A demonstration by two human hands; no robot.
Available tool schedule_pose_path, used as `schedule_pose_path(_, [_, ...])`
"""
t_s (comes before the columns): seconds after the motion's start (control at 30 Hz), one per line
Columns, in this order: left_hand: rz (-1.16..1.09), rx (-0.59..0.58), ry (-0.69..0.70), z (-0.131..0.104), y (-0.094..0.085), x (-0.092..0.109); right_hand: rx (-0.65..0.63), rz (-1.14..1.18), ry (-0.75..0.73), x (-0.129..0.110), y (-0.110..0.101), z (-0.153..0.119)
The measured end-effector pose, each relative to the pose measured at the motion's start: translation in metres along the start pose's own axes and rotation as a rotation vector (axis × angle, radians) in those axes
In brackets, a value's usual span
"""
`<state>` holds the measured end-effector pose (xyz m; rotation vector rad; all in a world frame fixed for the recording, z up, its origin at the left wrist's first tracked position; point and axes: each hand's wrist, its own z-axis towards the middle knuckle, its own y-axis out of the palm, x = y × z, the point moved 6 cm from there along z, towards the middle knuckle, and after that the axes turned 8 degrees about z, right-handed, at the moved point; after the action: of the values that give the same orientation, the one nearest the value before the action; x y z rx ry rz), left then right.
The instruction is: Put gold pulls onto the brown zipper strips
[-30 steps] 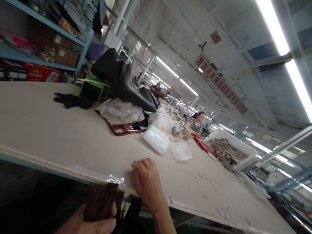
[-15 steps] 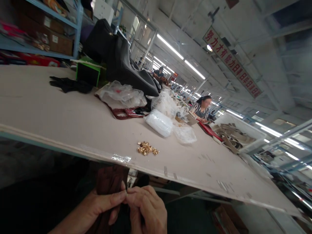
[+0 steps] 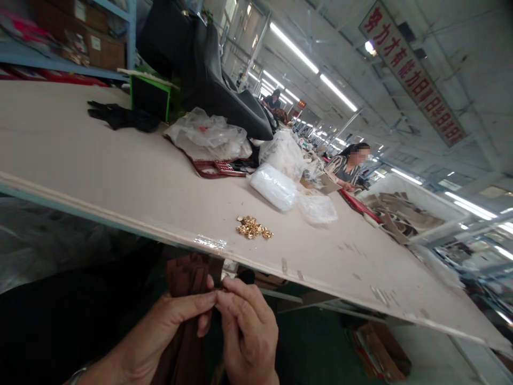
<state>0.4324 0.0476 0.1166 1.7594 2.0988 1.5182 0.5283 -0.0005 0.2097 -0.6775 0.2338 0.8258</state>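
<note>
Strips, dark brown and bunched, lie at about 9 to 10 o'clock from the fingertips of the right hand, just beside them. Their long axis runs steeply, upper ends leaning a little toward 1 o'clock, lower part dropping toward 7. The left hand is clamped around the bunch, thumb across the front and fingertips showing on its right side, so it is the nearer hand to them. The right hand's fingertips are drawn together and meet the left thumb tip; whether something small is pinched there, I cannot tell.

A heap of gold-coloured pieces sits at 12 o'clock from the right hand, and between 1 and 2 from the left, which is farther off. Between both hands and that heap passes the front edge of the table, slanting from 10 o'clock down to 4; the hands are on its near side. Shiny tape marks the edge at 11 o'clock from the right hand. Beyond the heap, a white packet bounds the room at 1 o'clock, a clear bag between 2 and 3, both well apart from the hands.
</note>
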Motion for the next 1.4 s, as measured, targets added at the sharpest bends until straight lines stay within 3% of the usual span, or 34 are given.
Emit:
schedule_pose_path(0.2, [0.048, 0.027, 0.018, -0.001, 0.008, 0.007, 0.042, 0.176, 0.184, 0.010, 0.002, 0.004])
schedule_pose_path(0.43, [0.018, -0.014, -0.061, -0.003, 0.012, 0.000, 0.134, 0.218, 0.458, 0.020, 0.003, -0.003])
schedule_pose_path(0.7, [0.241, 0.067, 0.270, -0.007, 0.009, 0.022, 0.171, 0.303, 0.667, 0.030, 0.002, -0.009])
schedule_pose_path(0.83, [0.401, 0.129, 0.370, -0.010, 0.003, 0.026, 0.110, 0.332, 0.716, 0.023, 0.006, -0.013])
schedule_pose_path(0.97, [0.510, 0.012, 0.363, -0.006, 0.002, 0.016, 0.117, 0.263, 0.767, 0.015, 0.007, -0.016])
schedule_pose_path(1.07, [0.567, -0.013, 0.359, -0.004, 0.001, 0.009, 0.109, 0.269, 0.823, 0.017, 0.007, -0.018])
schedule_pose_path(1.2, [0.593, 0.060, 0.358, -0.006, 0.000, 0.010, 0.132, 0.493, 0.899, 0.026, 0.010, -0.026])
schedule_pose_path(1.4, [0.387, -0.052, 0.264, -0.012, 0.013, 0.015, 0.239, 0.772, 1.042, 0.045, 0.011, -0.045])
